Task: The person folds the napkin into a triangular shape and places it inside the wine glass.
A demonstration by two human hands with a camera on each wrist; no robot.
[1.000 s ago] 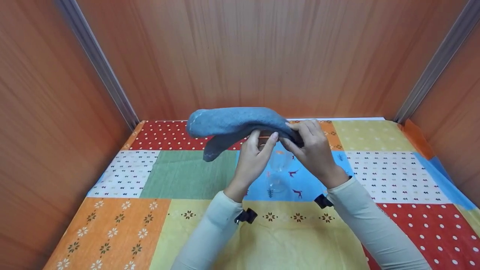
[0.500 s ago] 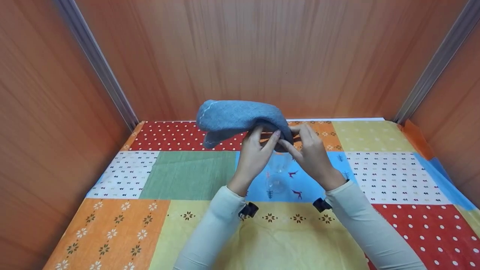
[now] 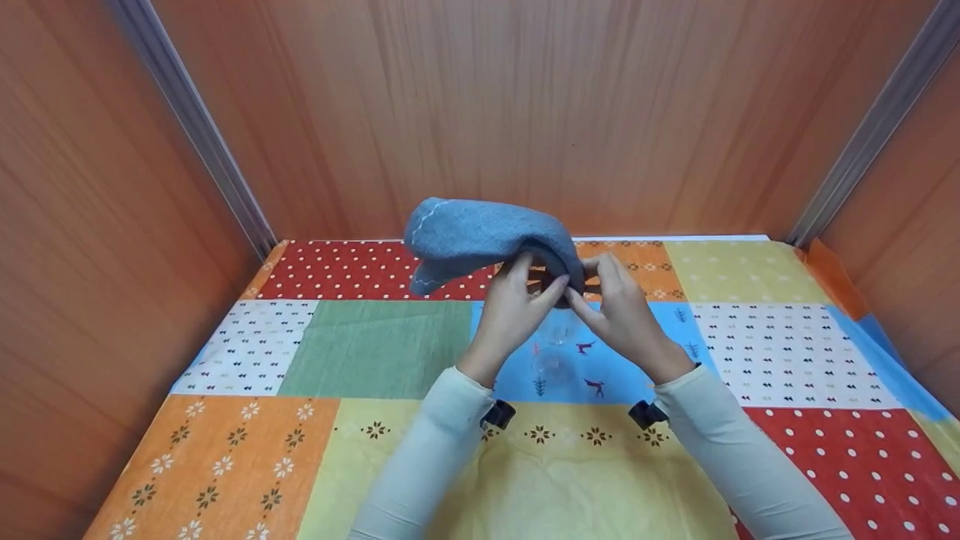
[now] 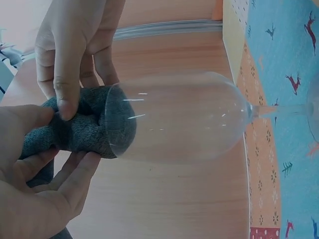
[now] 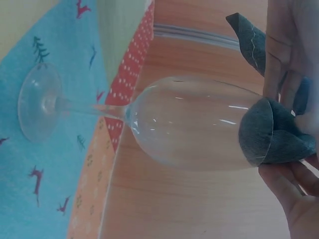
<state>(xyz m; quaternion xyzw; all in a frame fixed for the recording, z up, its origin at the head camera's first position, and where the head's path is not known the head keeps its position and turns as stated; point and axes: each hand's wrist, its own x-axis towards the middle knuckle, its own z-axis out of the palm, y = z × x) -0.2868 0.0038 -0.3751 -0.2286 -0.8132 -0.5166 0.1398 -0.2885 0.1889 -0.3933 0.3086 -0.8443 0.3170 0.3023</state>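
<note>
A grey-blue cloth (image 3: pixel 480 232) is bunched between both hands, its stitched-edged free end draping to the left in the head view. A clear stemmed wine glass (image 4: pixel 179 114) stands upright under the hands; a rounded part of the cloth (image 5: pixel 256 132) sits just inside its rim. My left hand (image 3: pixel 512 315) pinches the cloth from the left, fingertips right at the rim. From the right, my right hand (image 3: pixel 626 319) pinches the same bunch, with the thumbs close together. The hands and cloth mostly hide the bowl in the head view.
The glass's foot (image 5: pixel 40 102) rests on a blue patch of the patchwork tablecloth (image 3: pixel 375 352). Wood-grain panels (image 3: pixel 480 112) enclose the back and both sides, joined by grey metal strips (image 3: pixel 202 127) at the corners.
The cloth's free end has drawn in to the right and looks shorter, its lower flap raised. My right hand has moved slightly down over the glass; the left has shifted slightly right.
</note>
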